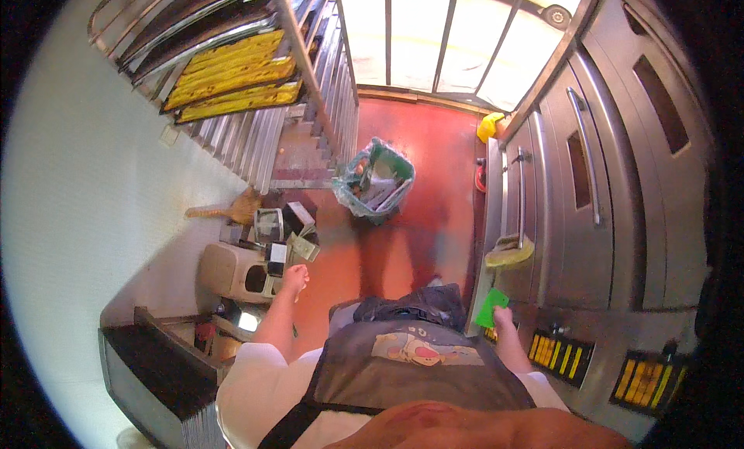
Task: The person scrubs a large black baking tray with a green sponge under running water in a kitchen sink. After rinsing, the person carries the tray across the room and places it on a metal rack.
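My right hand is closed around the lower edge of a flat, bright green plastic scraper, held beside the steel oven front. Curled into a loose fist, my left hand hangs out to the left; nothing shows in its fingers. Closest to it are a small black-and-white box and a beige plastic stool. A dark apron covers my front between the two arms.
A lined waste bin stands on the red floor ahead. Steel ovens line the right, with a yellowish cloth-like thing on a handle. A rack holds yellow baked sheets. An orange-brown thing lies by the boxes.
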The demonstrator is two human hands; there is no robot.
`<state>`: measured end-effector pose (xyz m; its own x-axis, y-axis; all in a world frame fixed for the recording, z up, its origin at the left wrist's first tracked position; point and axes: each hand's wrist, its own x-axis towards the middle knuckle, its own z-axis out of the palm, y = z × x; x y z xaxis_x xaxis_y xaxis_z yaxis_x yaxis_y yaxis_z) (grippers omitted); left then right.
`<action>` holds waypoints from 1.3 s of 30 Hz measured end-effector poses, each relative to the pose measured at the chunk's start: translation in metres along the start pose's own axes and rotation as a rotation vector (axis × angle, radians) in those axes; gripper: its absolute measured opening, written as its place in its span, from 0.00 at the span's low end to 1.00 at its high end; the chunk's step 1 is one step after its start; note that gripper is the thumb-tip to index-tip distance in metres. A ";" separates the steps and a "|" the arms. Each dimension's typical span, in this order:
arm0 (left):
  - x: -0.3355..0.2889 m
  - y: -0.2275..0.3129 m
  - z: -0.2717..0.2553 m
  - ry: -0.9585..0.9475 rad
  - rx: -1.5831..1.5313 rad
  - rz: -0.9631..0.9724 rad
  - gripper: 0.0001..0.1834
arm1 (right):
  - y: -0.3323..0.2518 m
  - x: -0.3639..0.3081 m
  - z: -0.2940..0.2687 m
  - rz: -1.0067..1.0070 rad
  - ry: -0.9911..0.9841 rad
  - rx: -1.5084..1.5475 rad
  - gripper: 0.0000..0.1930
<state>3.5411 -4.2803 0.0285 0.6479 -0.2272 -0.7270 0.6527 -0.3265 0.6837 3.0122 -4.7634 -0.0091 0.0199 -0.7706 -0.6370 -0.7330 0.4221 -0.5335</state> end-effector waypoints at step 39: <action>0.065 0.005 0.375 0.816 -0.953 -0.506 0.05 | -0.735 0.427 0.278 -0.795 -0.631 -1.095 0.15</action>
<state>3.4392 -4.6403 -0.0396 0.0868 0.4413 -0.8932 0.6874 0.6224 0.3743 3.7488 -5.2703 -0.0438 0.7225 -0.1724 -0.6695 -0.5174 -0.7772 -0.3582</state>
